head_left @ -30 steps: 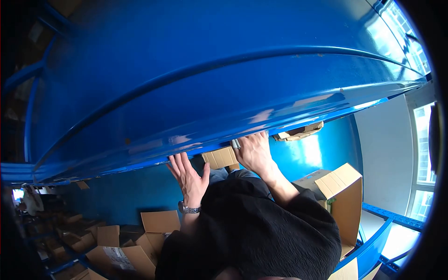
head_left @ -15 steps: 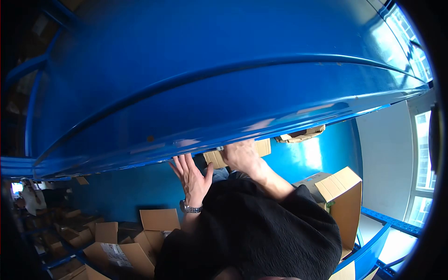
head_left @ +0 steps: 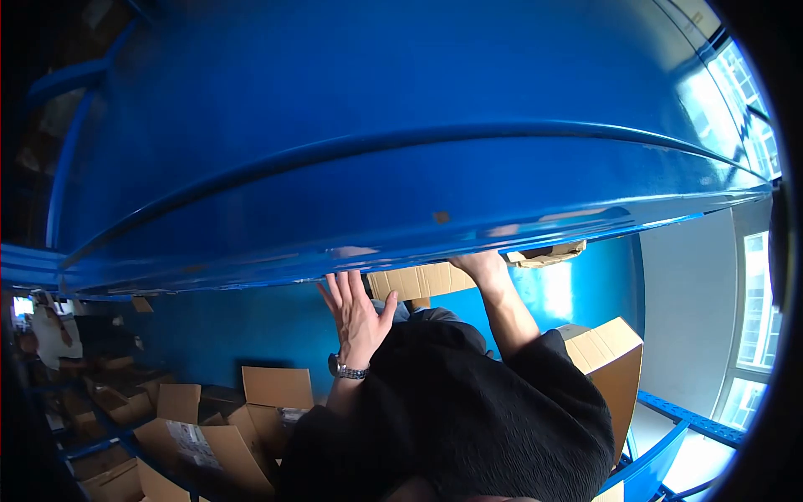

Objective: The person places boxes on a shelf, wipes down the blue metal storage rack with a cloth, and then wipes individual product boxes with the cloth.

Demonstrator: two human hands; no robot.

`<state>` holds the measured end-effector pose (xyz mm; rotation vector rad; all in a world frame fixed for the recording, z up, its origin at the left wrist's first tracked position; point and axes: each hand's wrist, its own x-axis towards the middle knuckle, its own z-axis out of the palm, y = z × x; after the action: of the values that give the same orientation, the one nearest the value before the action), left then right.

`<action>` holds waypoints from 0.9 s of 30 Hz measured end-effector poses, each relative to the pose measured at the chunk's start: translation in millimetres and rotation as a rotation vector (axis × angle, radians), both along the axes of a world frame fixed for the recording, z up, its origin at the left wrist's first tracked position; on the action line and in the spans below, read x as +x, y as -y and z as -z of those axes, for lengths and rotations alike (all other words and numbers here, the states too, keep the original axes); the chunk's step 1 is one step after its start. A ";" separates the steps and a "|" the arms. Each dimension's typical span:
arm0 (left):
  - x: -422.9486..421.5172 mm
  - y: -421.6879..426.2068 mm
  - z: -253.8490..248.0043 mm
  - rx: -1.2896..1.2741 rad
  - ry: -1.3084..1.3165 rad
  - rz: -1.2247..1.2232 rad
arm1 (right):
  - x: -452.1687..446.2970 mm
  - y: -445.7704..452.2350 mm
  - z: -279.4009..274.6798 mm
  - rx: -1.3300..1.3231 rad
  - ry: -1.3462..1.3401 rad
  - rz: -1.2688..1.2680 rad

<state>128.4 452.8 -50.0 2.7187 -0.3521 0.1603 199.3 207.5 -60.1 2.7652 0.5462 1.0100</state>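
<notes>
A large blue metal shelf [head_left: 435, 171] spans the upper view, close to the camera. My left hand [head_left: 360, 322] is open with its fingers spread, the fingertips at the shelf's lower edge. A watch [head_left: 351, 371] is on that wrist. Just right of it, a cardboard flap [head_left: 427, 280] shows below the edge, its far part hidden by the shelf. My right hand [head_left: 481, 264] is at the right end of the flap. Its fingers disappear behind the shelf edge, so I cannot tell what they hold.
Open cardboard boxes [head_left: 230, 452] stand at lower left, and a tall one [head_left: 617, 376] at right. Another carton [head_left: 548, 254] lies under the shelf edge. A blue rack [head_left: 657, 460] is at lower right. A person in white [head_left: 55, 335] stands far left.
My right hand has moved right along the shelf edge, its fingers now hidden, and more of the cardboard flap shows. My left hand stays spread at the edge. The view has shifted slightly.
</notes>
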 end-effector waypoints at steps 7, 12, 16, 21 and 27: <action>-1.7 -1.3 0.2 0.006 0.003 0.014 | 7.9 -67.0 1.3 0.116 -0.097 -0.189; 0.4 3.5 -6.0 0.015 0.052 0.011 | -0.2 -70.9 9.1 0.167 -0.147 -0.184; 0.5 1.4 -5.6 0.023 0.022 0.011 | -0.5 -63.5 20.1 0.208 -0.186 -0.201; 1.4 -0.4 -5.9 0.023 -0.011 0.006 | -13.6 -41.3 -17.7 0.222 -0.355 -0.161; 1.6 2.3 -7.0 -0.002 0.022 -0.002 | -39.9 -31.8 -48.2 0.338 -0.463 -0.056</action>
<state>130.1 450.6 -43.0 2.7171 -0.3555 0.1914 159.5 239.3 -11.9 3.3276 0.5527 0.4978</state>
